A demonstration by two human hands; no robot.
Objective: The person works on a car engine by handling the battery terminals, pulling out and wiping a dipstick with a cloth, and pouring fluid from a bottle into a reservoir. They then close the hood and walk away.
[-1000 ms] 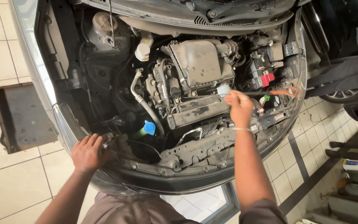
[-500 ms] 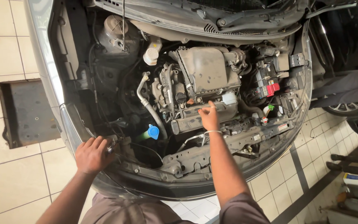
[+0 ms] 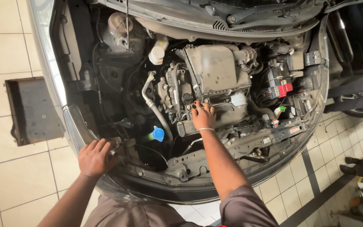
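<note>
Right at the middle of the open engine bay (image 3: 106,96) sits the engine (image 3: 198,90), and the right hand (image 3: 202,117) lies on its near edge, fingers spread loosely and fingertips touching the metal parts just below the big grey air box (image 3: 217,69). It grips nothing that can be seen; a thin band circles the wrist. To the left of that hand a ribbed hose (image 3: 156,105) curves down toward a blue cap (image 3: 158,133) on a green neck. Farther left, at the near left corner of the bay, the left hand (image 3: 94,157) rests on the car's front edge, fingers curled over a small shiny metal piece (image 3: 115,148); whether it truly clasps that piece cannot be told. On the far side a white reservoir cap (image 3: 157,54) stands beside the air box. To the right, a red terminal cover (image 3: 283,89) marks the battery area, with a small green-topped part (image 3: 280,109) nearer. Left of the car, a dark square plate (image 3: 32,110) is set into the pale floor tiles (image 3: 5,38).
</note>
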